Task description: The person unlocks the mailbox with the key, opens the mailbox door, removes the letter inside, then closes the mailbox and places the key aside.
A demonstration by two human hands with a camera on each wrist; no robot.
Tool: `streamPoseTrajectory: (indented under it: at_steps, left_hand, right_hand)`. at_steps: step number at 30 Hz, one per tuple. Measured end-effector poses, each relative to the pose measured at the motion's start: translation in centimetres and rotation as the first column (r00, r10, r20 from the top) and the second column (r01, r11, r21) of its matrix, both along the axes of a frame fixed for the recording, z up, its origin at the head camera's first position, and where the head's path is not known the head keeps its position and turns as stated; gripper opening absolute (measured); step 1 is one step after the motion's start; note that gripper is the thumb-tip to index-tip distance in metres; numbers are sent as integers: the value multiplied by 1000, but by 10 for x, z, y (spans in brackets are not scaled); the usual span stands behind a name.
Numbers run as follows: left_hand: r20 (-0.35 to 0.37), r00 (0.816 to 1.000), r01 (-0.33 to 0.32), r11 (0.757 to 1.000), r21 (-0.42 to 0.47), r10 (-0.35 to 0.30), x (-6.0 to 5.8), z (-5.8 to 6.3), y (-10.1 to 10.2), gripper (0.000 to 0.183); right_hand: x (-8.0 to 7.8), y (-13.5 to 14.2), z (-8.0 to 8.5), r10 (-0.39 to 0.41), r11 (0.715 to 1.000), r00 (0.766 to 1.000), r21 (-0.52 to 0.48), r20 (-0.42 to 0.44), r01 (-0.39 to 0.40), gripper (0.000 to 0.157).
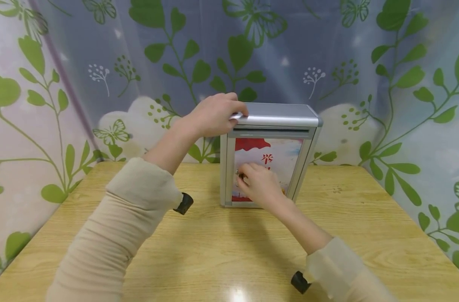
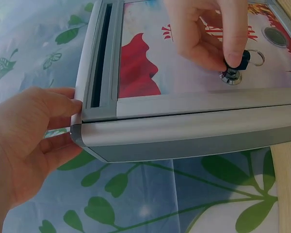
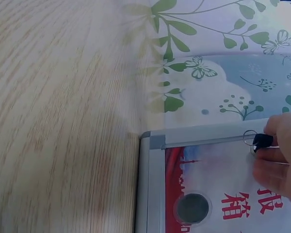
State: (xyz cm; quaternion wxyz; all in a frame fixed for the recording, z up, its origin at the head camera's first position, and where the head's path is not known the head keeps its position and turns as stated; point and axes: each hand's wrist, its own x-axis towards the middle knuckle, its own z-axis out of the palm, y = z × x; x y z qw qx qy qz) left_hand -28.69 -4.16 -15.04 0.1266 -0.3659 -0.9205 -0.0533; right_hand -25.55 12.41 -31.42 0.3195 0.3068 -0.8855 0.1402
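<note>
Silver-grey metal and plastic form the upright box with a printed front panel (image 1: 286, 155), which stands on the light wood-grain table (image 1: 199, 251) near its far edge, slightly right of centre. Box orientation: long axis vertical, base on the table, front panel facing the person. The narrow dark horizontal slot (image 1: 270, 130) runs across the front, just below the rounded lid.

Left hand (image 1: 218, 113): gripping the box at its upper left corner, fingers curled over the lid edge.

Right hand (image 1: 258, 184): pinching the black-headed key with a metal ring (image 2: 243, 59) between thumb and fingers. The key sits at the round chrome lock (image 2: 231, 77) on the left side of the panel—its head points outward from the panel, toward the person. The round dark disc (image 3: 193, 208) lies lower on the panel—below the red characters.
</note>
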Motion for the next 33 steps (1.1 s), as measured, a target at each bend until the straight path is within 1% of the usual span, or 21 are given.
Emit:
streamPoseTrajectory:
  at_steps: [4, 7, 10, 12, 14, 17, 20, 23, 28, 33]
  left_hand:
    - [-11, 1000, -5, 1000, 7, 5, 0, 1, -1, 32]
    - [-18, 1000, -8, 1000, 16, 8, -1, 2, -2, 33]
    - [-19, 1000, -3, 1000, 19, 4, -1, 2, -3, 33]
    - [-18, 1000, -2, 1000, 20, 2, -2, 1, -3, 33]
    - [-17, 1000, -5, 1000, 22, 6, -2, 0, -3, 33]
    - [-15, 1000, -10, 1000, 27, 11, -2, -1, -3, 33]
    - [-11, 1000, -5, 1000, 31, 5, -2, -2, -2, 32]
    - [-8, 1000, 0, 999, 35, 0, -2, -3, -1, 32]
    - [-2, 1000, -10, 999, 40, 10, -2, -5, 0, 32]
    - [-7, 1000, -1, 999, 45, 2, -1, -5, 0, 31]
  right_hand:
    - [4, 5, 4, 69, 997, 996, -21, 56, -67, 6]
    - [8, 9, 7, 138, 989, 982, -74, 128, -129, 4]
    - [11, 14, 9, 196, 977, 955, -132, 224, -169, 4]
    - [14, 17, 10, 221, 970, 934, -163, 281, -180, 6]
    - [16, 22, 9, 245, 963, 915, -189, 321, -192, 8]
    - [20, 28, 10, 277, 954, 892, -210, 356, -212, 10]
    - [24, 36, 10, 303, 948, 878, -210, 370, -238, 10]
    - [28, 43, 10, 333, 942, 865, -179, 375, -285, 13]
    - [34, 56, 12, 384, 922, 813, -138, 437, -362, 23]
    - [38, 68, 16, 422, 902, 773, -134, 473, -410, 22]
